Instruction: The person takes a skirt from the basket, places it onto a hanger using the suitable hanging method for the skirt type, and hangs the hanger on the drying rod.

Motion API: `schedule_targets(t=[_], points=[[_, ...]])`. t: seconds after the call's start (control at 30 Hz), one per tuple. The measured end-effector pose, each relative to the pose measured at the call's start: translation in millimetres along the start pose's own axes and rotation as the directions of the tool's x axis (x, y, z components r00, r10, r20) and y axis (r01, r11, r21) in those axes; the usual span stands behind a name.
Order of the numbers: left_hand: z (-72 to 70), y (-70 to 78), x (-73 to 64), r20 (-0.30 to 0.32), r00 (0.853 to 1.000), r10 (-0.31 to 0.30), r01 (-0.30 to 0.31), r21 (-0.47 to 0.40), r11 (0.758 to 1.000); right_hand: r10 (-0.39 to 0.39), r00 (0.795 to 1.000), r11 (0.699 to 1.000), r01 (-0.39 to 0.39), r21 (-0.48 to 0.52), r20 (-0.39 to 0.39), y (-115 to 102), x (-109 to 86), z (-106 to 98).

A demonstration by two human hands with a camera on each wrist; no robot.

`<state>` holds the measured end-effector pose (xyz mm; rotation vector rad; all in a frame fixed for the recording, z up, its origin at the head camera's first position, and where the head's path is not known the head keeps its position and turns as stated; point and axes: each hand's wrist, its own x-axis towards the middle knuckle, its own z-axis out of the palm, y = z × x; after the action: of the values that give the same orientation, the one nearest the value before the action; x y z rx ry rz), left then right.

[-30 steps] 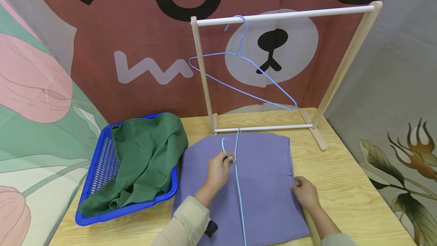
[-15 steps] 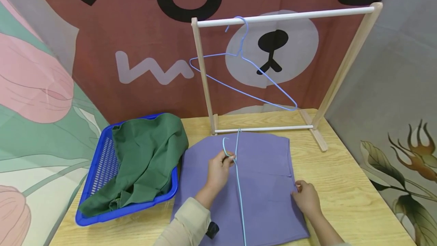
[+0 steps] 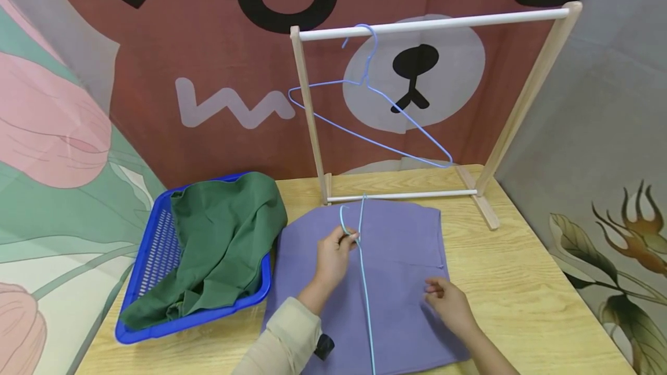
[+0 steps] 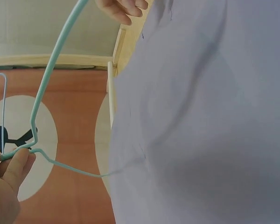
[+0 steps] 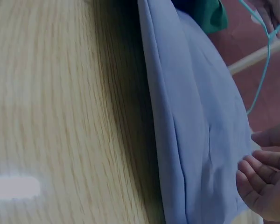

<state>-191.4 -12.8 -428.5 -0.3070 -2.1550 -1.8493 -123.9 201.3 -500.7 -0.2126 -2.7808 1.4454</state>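
Note:
A light-blue clothes hanger (image 3: 366,297) stands edge-on over a purple garment (image 3: 403,236) laid flat on the table. The left hand (image 3: 333,256) pinches its wire at the neck, just below the hook; the left wrist view shows thumb and fingers of that hand (image 4: 11,182) on the hanger (image 4: 45,79). Over the garment's right side hovers the right hand (image 3: 453,308), fingers loosely bent. Nothing lies between those fingers in the right wrist view, where the hand (image 5: 268,179) is beside the garment's edge (image 5: 165,140). The lower end of the hanger runs out of the head view.
On the left is a blue basket (image 3: 151,247) with a green cloth (image 3: 224,242) draped in it. Behind the garment stands a wooden rack (image 3: 312,114) with a white top rail (image 3: 448,23), from which a periwinkle hanger (image 3: 406,111) hangs. The wooden table (image 3: 531,300) extends right.
The right hand has left the garment's right edge and moved left over it. The left hand and its hanger have hardly moved.

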Motion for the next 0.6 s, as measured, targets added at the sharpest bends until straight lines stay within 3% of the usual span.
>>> schedule_targets(t=[0.13, 0.33, 0.6], points=[[0.9, -12.7, 3.3, 0.004, 1.000, -0.001, 0.001, 0.012, 1.000, -0.049, 0.998, 0.999, 0.049, 0.020, 0.028, -12.6, -6.4, 8.9], [0.7, -6.5, 7.2, -0.004, 1.000, -0.009, 0.009, 0.007, 1.000, -0.131, 0.988, 0.990, 0.126, 0.064, 0.082, -26.9, -17.1, 20.9], [-1.5, 28.2, 4.6, -0.022, 0.999, 0.039, -0.038, 0.047, 0.998, -0.245, 0.951, 0.966, 0.222, 0.133, 0.189, -38.9, -26.3, 29.3]])
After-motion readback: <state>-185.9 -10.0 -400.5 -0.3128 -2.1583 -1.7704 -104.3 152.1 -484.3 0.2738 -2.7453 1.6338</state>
